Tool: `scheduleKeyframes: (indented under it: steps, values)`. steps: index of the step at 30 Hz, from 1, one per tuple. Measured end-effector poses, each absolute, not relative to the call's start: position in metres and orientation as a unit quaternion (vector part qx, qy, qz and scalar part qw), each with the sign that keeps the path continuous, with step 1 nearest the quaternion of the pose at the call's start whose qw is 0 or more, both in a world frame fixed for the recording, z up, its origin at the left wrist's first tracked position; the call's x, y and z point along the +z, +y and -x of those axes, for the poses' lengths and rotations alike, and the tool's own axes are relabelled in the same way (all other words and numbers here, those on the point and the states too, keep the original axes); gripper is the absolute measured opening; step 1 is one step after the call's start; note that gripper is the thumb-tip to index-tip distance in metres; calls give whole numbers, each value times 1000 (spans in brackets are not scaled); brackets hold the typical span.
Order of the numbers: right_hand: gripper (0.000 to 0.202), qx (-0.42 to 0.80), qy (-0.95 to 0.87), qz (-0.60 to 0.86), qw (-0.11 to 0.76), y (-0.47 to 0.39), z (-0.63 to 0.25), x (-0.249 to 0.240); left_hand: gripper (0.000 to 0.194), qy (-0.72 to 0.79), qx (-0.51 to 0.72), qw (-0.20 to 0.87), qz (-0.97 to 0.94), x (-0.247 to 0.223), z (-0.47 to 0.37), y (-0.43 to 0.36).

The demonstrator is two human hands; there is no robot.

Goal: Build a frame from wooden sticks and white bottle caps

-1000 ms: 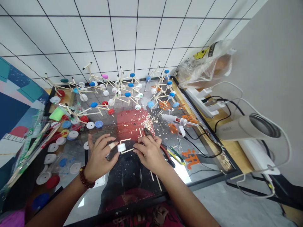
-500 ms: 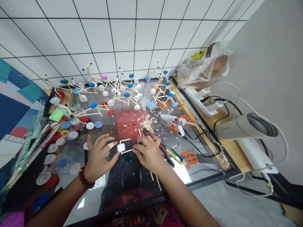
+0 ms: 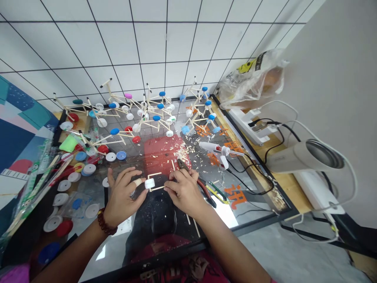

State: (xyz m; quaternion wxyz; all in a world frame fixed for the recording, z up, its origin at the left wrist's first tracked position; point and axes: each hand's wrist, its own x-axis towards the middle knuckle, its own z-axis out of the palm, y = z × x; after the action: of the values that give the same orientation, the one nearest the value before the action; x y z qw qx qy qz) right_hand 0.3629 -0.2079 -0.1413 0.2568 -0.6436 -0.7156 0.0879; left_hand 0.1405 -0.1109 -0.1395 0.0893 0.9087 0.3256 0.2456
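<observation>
A white bottle cap point(image 3: 149, 183) with thin wooden sticks point(image 3: 154, 174) joined to it is held above the dark glass tabletop. My left hand point(image 3: 125, 194) pinches the cap from its left side between thumb and index finger, the other fingers spread; a bandage wraps one finger. My right hand point(image 3: 184, 192) has its fingertips closed on the end of the lower stick point(image 3: 157, 188). Pliers point(image 3: 206, 190) lie partly under my right hand, beside a yellow cutter point(image 3: 218, 193).
Stick-and-cap bicycle-like models point(image 3: 156, 118) stand along the tiled wall. Loose caps point(image 3: 53, 223) and wrapped sticks point(image 3: 35, 192) lie at left. A white glue gun point(image 3: 210, 147), wood chips point(image 3: 188, 151), a power strip point(image 3: 247, 125) and cables are at right.
Both hands keep nearly the same pose on the cap and stick. The whole view has shifted very slightly.
</observation>
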Motion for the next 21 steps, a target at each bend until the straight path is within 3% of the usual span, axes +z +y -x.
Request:
scheduleKeyframes:
  steps: [11, 16, 21]
  values:
    - [15, -13, -619, 705, 346, -210, -375, -127, 31, 322, 271, 70, -904, -134, -139, -111]
    - [24, -55, -580, 716, 385, -212, -378, -127, 38, 336, 345, 39, -876, -114, -134, -105]
    - [16, -87, -596, 688, 405, -208, -384, -134, 25, 332, 420, 86, -840, -71, -123, -98]
